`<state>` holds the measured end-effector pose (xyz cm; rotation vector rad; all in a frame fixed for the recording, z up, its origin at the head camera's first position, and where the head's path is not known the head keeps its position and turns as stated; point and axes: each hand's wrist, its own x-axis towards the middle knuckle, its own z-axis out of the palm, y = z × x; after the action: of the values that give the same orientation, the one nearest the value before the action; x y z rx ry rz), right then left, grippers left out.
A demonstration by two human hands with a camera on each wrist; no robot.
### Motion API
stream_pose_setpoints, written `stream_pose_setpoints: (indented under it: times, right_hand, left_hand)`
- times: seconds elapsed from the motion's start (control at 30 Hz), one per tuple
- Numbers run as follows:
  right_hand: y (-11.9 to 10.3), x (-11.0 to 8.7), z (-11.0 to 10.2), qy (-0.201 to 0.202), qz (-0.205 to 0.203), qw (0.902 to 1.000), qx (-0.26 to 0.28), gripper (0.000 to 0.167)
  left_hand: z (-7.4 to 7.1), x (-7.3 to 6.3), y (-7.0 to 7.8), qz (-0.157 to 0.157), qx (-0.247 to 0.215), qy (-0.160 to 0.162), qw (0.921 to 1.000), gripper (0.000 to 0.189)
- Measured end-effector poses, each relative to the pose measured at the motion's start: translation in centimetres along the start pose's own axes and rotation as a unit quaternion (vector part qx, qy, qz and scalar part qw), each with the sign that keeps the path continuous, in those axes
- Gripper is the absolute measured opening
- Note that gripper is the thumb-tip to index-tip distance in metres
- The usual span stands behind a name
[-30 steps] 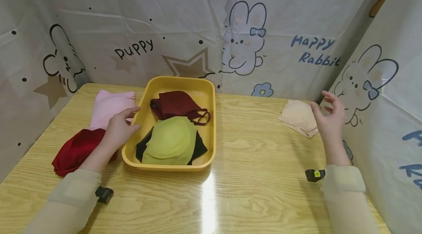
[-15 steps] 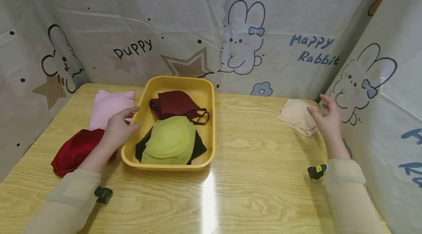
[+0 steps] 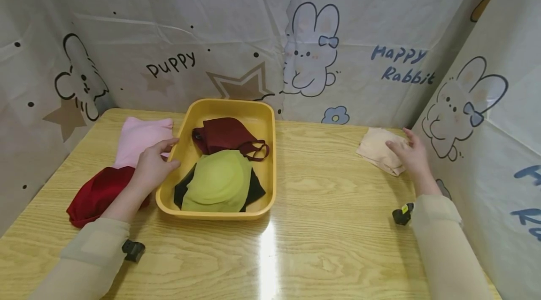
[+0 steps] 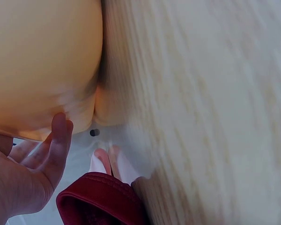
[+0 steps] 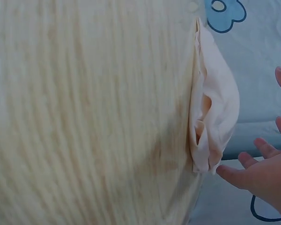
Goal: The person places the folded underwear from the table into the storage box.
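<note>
My left hand [image 3: 153,164] touches the left side of a yellow tray [image 3: 274,168]; in the left wrist view its fingers [image 4: 60,136] lie against the outer wall. Inside are a maroon garment [image 3: 224,133] with a thin strap, shaped like a folded bra, and a yellow-green cupped one [image 3: 217,180] over a black cloth [image 3: 255,189]. My right hand [image 3: 412,157] is spread at the right edge of a beige folded garment [image 3: 377,150] near the table's back edge. In the right wrist view, the thumb is by its lower end and the fingers are apart.
Left of the tray lie a pink folded cloth [image 3: 141,138] and a dark red garment [image 3: 101,192], partly behind my left forearm. A printed sheet [image 3: 236,32] hangs along the back and both sides. The wooden table [image 3: 329,225] has a bright reflection in front.
My right hand has moved down and left to the beige garment, its thumb now over the garment's edge. The left hand stays at the tray.
</note>
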<state>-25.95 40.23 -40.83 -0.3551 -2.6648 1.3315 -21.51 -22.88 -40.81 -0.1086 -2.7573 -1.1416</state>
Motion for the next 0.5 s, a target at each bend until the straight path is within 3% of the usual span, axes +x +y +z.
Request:
stream_pose_setpoints:
  times: [0.37,0.5]
  right_hand:
    - [0.74,0.89,0.39,-0.006,0.020,0.9986,-0.049,0.086]
    - [1.11,1.08,0.45,-0.015,0.028,0.9988,-0.036,0.086]
  left_hand:
    - [0.12,0.06,-0.01,0.002,0.002,0.003,1.0000,0.056]
    - [0.17,0.02,-0.10,0.005,0.002,0.005,1.0000,0.055]
